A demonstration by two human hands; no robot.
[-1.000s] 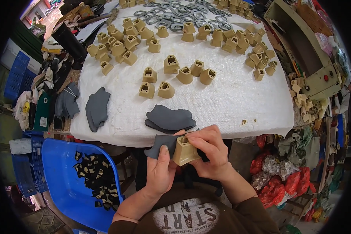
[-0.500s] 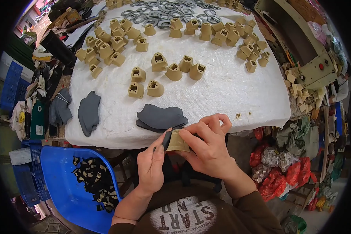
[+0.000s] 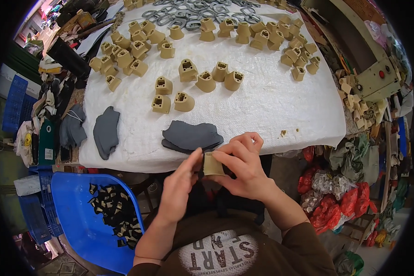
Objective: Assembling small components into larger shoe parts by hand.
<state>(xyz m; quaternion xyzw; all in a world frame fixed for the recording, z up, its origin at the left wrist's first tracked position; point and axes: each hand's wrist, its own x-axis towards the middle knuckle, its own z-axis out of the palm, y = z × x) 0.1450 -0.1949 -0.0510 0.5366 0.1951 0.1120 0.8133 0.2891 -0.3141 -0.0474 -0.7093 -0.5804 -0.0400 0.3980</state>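
A tan shoe heel [image 3: 214, 164] is gripped in my right hand [image 3: 244, 168], between the thumb below and the fingers on top. Dark sheet material [image 3: 201, 166] lies along its left side; how far it wraps round is hidden. My left hand [image 3: 177, 186] has its fingers stretched out and pressed flat against that dark side. Just beyond my hands, a stack of dark grey cut pieces [image 3: 192, 136] rests at the table's near edge. Several bare tan heels [image 3: 206, 82] stand farther back on the white cloth [image 3: 280, 110].
A blue basin [image 3: 73, 230] at lower left holds many dark-covered heels. More grey pieces [image 3: 106, 133] lie at the table's left. Grey metal rings [image 3: 193, 11] and clusters of heels fill the far side. Red and clear bags [image 3: 329, 211] sit at right beside a green machine [image 3: 377, 80].
My left fingers have straightened from a pinch on the dark piece to lie flat along the heel's side. The heel has turned more upright in my right hand.
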